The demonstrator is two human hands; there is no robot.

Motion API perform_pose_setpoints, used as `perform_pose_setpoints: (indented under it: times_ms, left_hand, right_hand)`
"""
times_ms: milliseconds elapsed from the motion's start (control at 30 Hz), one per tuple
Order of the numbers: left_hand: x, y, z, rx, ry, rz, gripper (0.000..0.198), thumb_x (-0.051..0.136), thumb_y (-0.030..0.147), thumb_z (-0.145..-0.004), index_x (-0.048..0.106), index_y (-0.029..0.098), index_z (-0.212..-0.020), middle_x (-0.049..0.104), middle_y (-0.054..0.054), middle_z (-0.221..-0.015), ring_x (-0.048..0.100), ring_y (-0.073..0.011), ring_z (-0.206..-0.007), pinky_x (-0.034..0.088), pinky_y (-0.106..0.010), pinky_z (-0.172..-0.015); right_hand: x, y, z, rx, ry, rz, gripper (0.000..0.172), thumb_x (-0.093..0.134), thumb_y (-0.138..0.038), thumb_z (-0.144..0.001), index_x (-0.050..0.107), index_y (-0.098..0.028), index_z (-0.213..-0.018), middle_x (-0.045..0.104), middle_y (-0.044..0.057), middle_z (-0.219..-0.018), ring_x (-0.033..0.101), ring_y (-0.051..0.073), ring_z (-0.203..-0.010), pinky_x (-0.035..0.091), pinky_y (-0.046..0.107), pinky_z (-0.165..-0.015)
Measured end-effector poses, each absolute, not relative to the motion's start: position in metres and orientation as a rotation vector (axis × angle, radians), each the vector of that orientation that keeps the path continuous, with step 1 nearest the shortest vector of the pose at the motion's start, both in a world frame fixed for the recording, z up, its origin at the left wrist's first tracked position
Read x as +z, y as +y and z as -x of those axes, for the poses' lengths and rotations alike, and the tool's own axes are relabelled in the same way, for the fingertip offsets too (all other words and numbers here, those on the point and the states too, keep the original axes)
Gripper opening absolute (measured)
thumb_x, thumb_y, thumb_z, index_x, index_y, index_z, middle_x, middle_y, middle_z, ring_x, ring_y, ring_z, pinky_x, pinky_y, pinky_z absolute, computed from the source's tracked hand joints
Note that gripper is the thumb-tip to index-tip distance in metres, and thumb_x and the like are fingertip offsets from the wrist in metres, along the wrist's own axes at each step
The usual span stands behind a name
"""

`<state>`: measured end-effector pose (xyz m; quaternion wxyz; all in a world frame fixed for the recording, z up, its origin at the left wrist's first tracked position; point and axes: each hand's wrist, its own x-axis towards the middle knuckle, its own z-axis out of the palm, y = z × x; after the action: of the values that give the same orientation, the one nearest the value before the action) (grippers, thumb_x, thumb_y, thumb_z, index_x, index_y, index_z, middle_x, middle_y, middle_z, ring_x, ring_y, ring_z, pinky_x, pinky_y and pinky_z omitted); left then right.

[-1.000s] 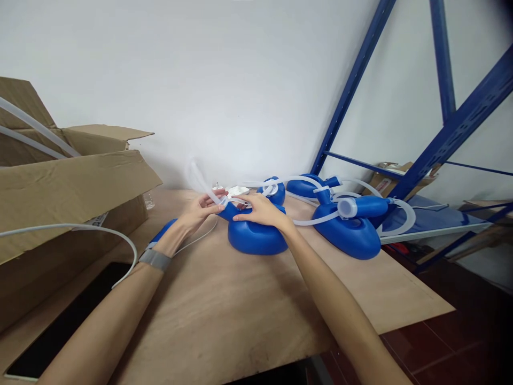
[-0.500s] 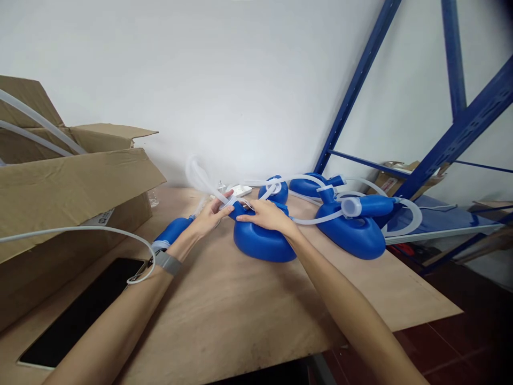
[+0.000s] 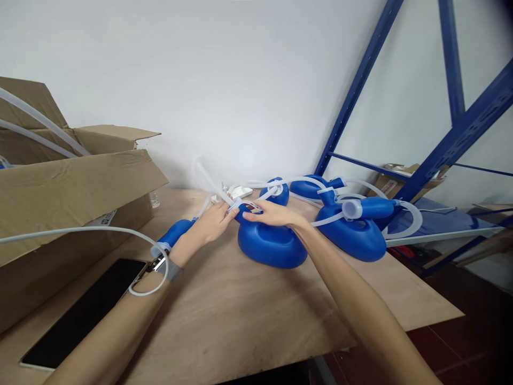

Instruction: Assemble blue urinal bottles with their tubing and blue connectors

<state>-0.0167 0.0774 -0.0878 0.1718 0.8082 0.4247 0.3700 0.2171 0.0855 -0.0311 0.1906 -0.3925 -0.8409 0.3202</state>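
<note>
A blue plastic urinal bottle (image 3: 272, 246) lies on its side on the wooden table, its neck pointing up and left. My left hand (image 3: 214, 218) is closed around the white cap (image 3: 236, 203) at the bottle's mouth, from which a clear tube (image 3: 208, 178) loops up and back. Closed on the bottle's neck and handle is my right hand (image 3: 276, 213); some of its fingers are hidden behind. Beside my left wrist lies a blue funnel piece (image 3: 174, 235) with a whitish rim, joined to a tube.
More blue bottles (image 3: 352, 238) with tubes stand at the right and back. An open cardboard box (image 3: 80, 184) fills the left side, with a dark tablet (image 3: 84, 313) before it. A white power strip (image 3: 240, 192) sits near the wall. Blue metal shelving (image 3: 452, 133) rises at right.
The bottle has shifted slightly right and towards me, turning a little. My left hand has moved right with the cap, its fingers wrapped closer around it. My right hand still grips the neck.
</note>
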Motion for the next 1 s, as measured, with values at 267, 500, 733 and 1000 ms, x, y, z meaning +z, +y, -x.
perform_pose_setpoints:
  times_ms: [267,500,733,1000]
  left_hand:
    - [-0.047,0.064,0.014,0.924,1.603,-2.381,0.052,0.072,0.07,-0.079,0.066,0.022,-0.059,0.072,-0.018,-0.075,0.068,-0.047,-0.101,0.047,-0.047,-0.088]
    - [-0.043,0.05,-0.002,0.876,1.644,-2.397,0.073,0.077,0.057,-0.081,0.061,0.019,-0.14,0.076,-0.013,-0.086,0.07,-0.0428,-0.099,0.046,-0.042,-0.089]
    - [-0.078,0.065,-0.005,0.917,1.412,-2.277,0.075,0.06,0.054,-0.095,0.044,0.018,-0.159,0.076,-0.006,-0.077,0.073,-0.0344,-0.082,0.049,-0.041,-0.088]
    - [-0.077,0.064,-0.009,1.003,1.446,-2.275,0.067,0.064,0.04,-0.092,0.05,0.02,-0.156,0.079,-0.013,-0.097,0.073,-0.0355,-0.093,0.049,-0.044,-0.096]
  right_hand:
    - [-0.039,0.089,-0.236,1.111,-2.178,1.174,0.036,0.053,-0.043,-0.106,0.076,-0.023,-0.125,0.075,0.006,-0.131,0.065,0.028,-0.128,0.045,0.047,-0.119]
    - [-0.039,0.083,-0.234,0.991,-2.278,1.141,0.04,0.051,-0.047,-0.106,0.073,-0.026,-0.132,0.072,0.004,-0.138,0.064,0.029,-0.13,0.046,0.045,-0.116]
    - [-0.044,0.09,-0.23,0.834,-2.353,1.099,0.037,0.05,-0.045,-0.105,0.077,-0.022,-0.117,0.077,0.005,-0.123,0.07,0.028,-0.115,0.051,0.04,-0.105]
    - [-0.047,0.097,-0.226,0.83,-2.348,1.139,0.037,0.052,-0.046,-0.103,0.077,-0.018,-0.105,0.079,0.005,-0.099,0.07,0.024,-0.092,0.054,0.031,-0.081]
